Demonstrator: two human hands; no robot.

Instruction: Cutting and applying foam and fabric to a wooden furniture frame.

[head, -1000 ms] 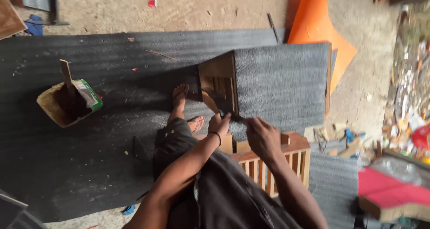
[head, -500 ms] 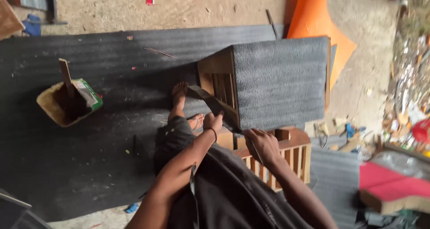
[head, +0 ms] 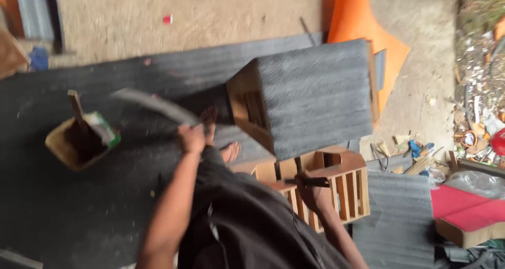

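Observation:
A wooden box (head: 247, 103) wrapped in grey ribbed covering (head: 315, 98) lies on its side on a dark grey mat (head: 105, 206). My left hand (head: 192, 137) is raised left of the box and grips a long grey strip (head: 150, 105), blurred, that trails up and left. My right hand (head: 314, 193) is lower, over a slatted wooden crate (head: 347, 190), and is closed on a thin dark tool (head: 307, 182). My bare feet (head: 230, 152) rest on the mat beside the box.
A brown tub (head: 63, 148) with a wooden stick and a green-white packet sits on the mat at the left. An orange sheet (head: 363, 27) lies behind the box. A grey offcut (head: 397, 216), a red-topped board (head: 468, 211) and scattered scraps (head: 473, 137) are at the right.
My left hand has swung left and up, pulling the grey strip away from the box. My right hand has dropped from the box edge to the slatted crate.

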